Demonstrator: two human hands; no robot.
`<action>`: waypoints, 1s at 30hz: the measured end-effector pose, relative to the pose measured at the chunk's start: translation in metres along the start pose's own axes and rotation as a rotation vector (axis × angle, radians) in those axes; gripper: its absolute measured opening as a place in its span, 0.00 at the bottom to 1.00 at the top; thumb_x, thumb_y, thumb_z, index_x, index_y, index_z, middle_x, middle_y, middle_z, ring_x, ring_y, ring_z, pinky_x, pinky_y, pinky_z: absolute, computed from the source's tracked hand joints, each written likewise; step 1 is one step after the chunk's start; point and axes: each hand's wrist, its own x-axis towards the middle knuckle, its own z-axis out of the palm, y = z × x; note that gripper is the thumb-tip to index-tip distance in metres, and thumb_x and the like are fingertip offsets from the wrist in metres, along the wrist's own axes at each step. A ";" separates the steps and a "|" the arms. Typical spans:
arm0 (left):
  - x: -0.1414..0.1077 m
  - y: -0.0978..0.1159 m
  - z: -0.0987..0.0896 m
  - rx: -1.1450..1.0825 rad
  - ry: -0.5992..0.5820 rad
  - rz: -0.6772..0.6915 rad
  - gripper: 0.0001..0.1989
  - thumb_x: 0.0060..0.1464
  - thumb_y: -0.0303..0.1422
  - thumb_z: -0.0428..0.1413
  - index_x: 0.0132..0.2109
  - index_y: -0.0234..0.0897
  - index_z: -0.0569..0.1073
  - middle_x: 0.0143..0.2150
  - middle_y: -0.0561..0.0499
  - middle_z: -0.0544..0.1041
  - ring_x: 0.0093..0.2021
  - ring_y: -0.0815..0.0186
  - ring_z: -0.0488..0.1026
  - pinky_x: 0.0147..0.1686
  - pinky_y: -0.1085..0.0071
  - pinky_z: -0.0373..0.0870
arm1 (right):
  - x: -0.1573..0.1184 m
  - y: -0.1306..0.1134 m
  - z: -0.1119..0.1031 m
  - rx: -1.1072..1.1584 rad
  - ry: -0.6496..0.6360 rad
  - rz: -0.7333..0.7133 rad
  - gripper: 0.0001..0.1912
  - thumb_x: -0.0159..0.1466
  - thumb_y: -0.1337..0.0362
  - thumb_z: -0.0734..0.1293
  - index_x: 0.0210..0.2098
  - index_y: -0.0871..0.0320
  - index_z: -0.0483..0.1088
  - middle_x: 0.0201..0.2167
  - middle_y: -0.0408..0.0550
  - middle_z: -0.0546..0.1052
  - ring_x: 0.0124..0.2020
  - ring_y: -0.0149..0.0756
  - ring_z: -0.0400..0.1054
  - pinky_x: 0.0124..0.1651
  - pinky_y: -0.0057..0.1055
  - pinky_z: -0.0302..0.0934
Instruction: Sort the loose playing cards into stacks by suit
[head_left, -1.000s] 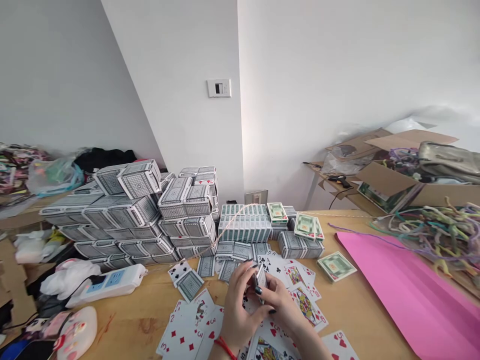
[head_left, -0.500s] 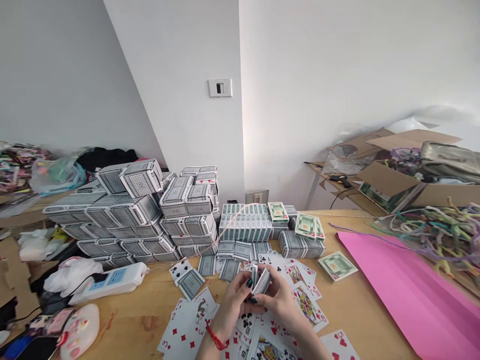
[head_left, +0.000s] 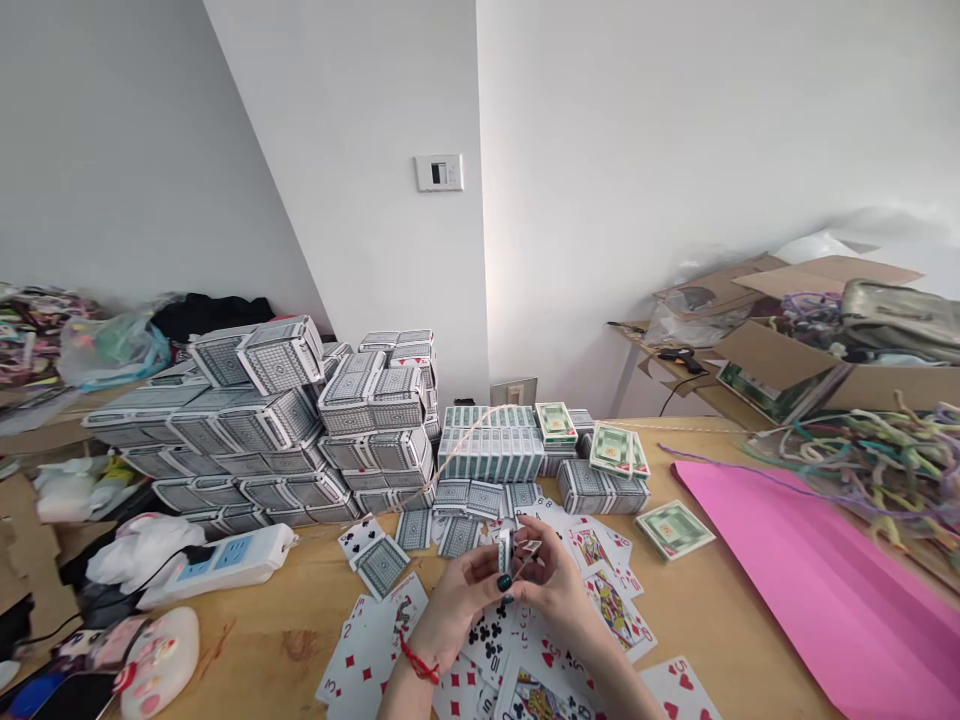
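At the centre front, my left hand (head_left: 466, 592), with a red string at the wrist, has its fingers closed round small folded playing cards (head_left: 505, 552). Close beside it my right hand (head_left: 551, 575) pinches a card seen nearly edge-on. The two hands almost touch at the thumbs. Loose cards lie spread under and around them, some face up, such as a queen (head_left: 613, 610) and a five of hearts (head_left: 681, 690), others back up (head_left: 382, 567). Behind stand stacked blocks of grey-backed cards (head_left: 375, 390) and a row of green-edged packs (head_left: 491, 445).
Green card boxes (head_left: 675, 531) lie right of the hands, beside a pink sheet (head_left: 810, 580). A white power strip (head_left: 240, 560) is at the left. Tangled coloured cords (head_left: 870, 470) and open cardboard boxes (head_left: 787, 365) occupy the right back.
My hands have drawn slightly apart, and the cards between them have turned more edge-on. My left wrist has shifted a little left. The right fingers have lifted and spread a little.
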 end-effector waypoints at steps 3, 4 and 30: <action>0.001 -0.002 -0.004 0.025 0.022 0.015 0.28 0.39 0.44 0.62 0.47 0.34 0.72 0.44 0.40 0.74 0.46 0.54 0.69 0.46 0.61 0.64 | 0.001 0.001 -0.002 0.013 0.007 0.001 0.34 0.45 0.64 0.74 0.48 0.49 0.58 0.38 0.45 0.63 0.32 0.37 0.65 0.34 0.35 0.63; 0.001 -0.003 -0.006 0.036 0.008 0.011 0.27 0.39 0.43 0.62 0.47 0.34 0.72 0.44 0.41 0.74 0.46 0.54 0.69 0.46 0.61 0.64 | 0.002 0.000 -0.004 0.005 0.021 -0.005 0.34 0.45 0.63 0.74 0.48 0.49 0.58 0.37 0.45 0.64 0.33 0.37 0.64 0.35 0.35 0.63; 0.008 -0.021 -0.005 0.256 0.138 0.088 0.28 0.39 0.33 0.63 0.50 0.37 0.68 0.46 0.42 0.72 0.36 0.64 0.71 0.34 0.69 0.71 | -0.004 -0.022 -0.003 0.270 0.039 -0.026 0.28 0.47 0.56 0.71 0.46 0.52 0.62 0.41 0.49 0.65 0.35 0.39 0.63 0.34 0.33 0.60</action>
